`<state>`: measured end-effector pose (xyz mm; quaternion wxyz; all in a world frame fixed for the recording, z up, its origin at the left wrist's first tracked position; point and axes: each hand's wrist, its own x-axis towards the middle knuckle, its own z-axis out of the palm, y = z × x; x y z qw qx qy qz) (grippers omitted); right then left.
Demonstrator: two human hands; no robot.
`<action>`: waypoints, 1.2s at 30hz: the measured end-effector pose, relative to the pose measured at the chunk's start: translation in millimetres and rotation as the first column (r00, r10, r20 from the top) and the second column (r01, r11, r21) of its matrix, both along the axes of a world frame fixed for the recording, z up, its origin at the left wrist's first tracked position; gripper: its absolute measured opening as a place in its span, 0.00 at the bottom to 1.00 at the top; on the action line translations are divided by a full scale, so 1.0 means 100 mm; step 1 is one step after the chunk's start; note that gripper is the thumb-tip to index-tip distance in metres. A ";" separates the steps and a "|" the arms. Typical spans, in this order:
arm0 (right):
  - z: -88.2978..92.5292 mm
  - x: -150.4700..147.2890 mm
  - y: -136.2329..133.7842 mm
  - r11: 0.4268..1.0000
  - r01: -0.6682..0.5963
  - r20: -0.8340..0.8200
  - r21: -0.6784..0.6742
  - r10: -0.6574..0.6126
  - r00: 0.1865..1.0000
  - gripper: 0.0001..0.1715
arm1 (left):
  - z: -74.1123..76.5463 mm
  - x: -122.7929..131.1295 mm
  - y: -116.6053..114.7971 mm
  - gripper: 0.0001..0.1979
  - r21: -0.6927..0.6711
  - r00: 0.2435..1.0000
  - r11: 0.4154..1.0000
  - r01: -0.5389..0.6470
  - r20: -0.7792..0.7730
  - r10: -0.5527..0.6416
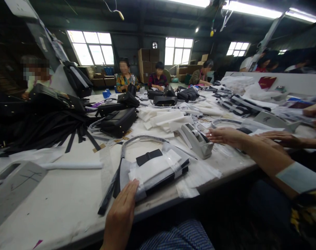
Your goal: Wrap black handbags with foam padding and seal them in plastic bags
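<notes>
Black bag in white sheet wrapping [158, 169] lies flat, apparently steadied by the unclenched left hand [122, 208]; the right hand [227, 135] meets the grey tape dispenser [202, 149], its pinch unclear.

A hand could come in low over the bare left stretch of the worktop [66, 194], between the pen-marked grey dispenser [19, 187] on the far left and the looped strap [119, 173] of the wrapped bundle [158, 170], with a white tube [74, 166] lying across the back. To the bundle's right, the tape dispenser [196, 140] and the right hand [225, 136] at it block the way, and behind, white sheets [160, 118] and black handbags [118, 123] crowd the middle; gaps farther right are hard to judge.
</notes>
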<state>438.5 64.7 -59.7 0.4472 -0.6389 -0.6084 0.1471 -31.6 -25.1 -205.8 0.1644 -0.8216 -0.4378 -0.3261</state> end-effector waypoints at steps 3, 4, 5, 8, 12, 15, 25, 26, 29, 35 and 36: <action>-0.06 0.15 -0.31 0.967 -0.133 -0.179 -0.219 0.094 0.979 0.24 | 0.00 -0.01 0.00 0.25 -0.006 1.000 1.000 -0.001 0.005 0.001; -0.12 0.20 -0.41 0.952 -0.176 -0.266 -0.250 0.107 0.958 0.24 | 0.00 -0.01 0.00 0.25 -0.009 1.000 1.000 0.001 0.005 -0.001; -0.20 0.24 -0.49 0.941 -0.211 -0.347 -0.263 0.112 0.931 0.22 | 0.01 -0.01 0.00 0.25 -0.012 1.000 1.000 0.001 0.007 -0.001; -0.48 0.30 -0.68 0.944 -0.179 -0.443 -0.278 0.039 0.896 0.18 | 0.01 -0.01 0.00 0.25 -0.021 1.000 1.000 0.004 0.005 -0.004; -0.84 0.22 -0.71 0.951 -0.009 -0.358 -0.309 -0.107 0.928 0.20 | 0.01 -0.01 -0.01 0.24 -0.029 1.000 1.000 0.011 0.000 -0.011; -1.03 0.17 -0.65 0.963 0.069 -0.289 -0.261 -0.146 0.946 0.25 | 0.01 -0.01 0.00 0.25 -0.036 1.000 0.999 0.013 0.014 -0.012; -0.67 0.18 -0.99 0.995 -0.102 0.511 -0.022 0.099 0.854 0.15 | 0.01 -0.03 0.02 0.24 -0.036 0.998 0.999 0.039 0.044 -0.038; -0.58 0.12 -1.02 0.986 -0.161 0.564 -0.047 0.160 0.810 0.15 | 0.01 -0.03 0.02 0.24 -0.038 0.998 0.998 0.043 0.049 -0.041; -0.34 -0.16 -1.01 0.942 -0.303 0.591 -0.144 0.328 0.738 0.16 | 0.01 -0.03 0.02 0.24 -0.060 0.996 0.997 0.055 0.078 -0.050; -0.04 -1.16 -0.77 0.752 -0.600 0.480 -0.272 0.646 0.593 0.12 | 0.05 -0.02 0.01 0.25 -0.128 0.989 0.990 0.056 0.143 -0.037; 0.01 -1.35 -0.72 0.687 -0.664 0.440 -0.293 0.714 0.544 0.12 | 0.05 -0.01 0.01 0.25 -0.136 0.988 0.989 0.057 0.149 -0.036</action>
